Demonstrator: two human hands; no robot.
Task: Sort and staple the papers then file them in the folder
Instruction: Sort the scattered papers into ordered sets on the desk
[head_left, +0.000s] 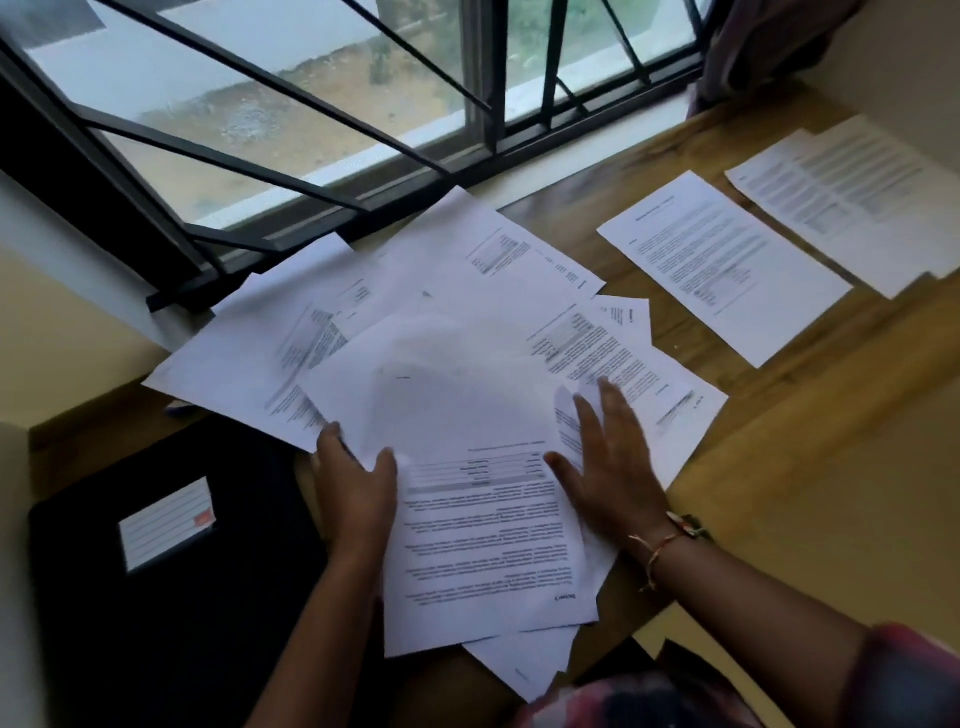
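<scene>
A patterned sleeve (904, 675) shows at the near right, cut off by the frame. Both forearms reach out over the desk's (779, 415) near edge.

The left hand (353, 483) grasps the top sheet (467, 545) at its left edge, thumb on top and fingers curled beneath. The right hand (608, 467), with a thread bracelet (670, 540) at the wrist, lies flat with its fingers spread, pressing on the papers at the sheet's right edge.

The top sheet's long axis runs from the near edge towards the window. Its print is upside down to the wearer, with the bold heading at the near right corner. Its far half is blurred and washed out.

At the desk's near left corner lies a closed black folder (156, 623), flat, with a lined white label (166, 522) bearing an orange mark. What it holds cannot be seen. The left forearm crosses its right side.

Under the top sheet a loose heap of papers (249, 358) fans out across the middle of the desk at mixed angles, reaching the far edge. A small blue thing peeks from under the heap's left side, too hidden to tell.

Towards the far right corner, apart from the heap, a single printed sheet (722, 265) lies slantwise. Beyond it lies a small overlapping pile (852, 197), its print too soft to read.

Behind the far edge stand a barred window (311, 104) and a bunched curtain (763, 47).
</scene>
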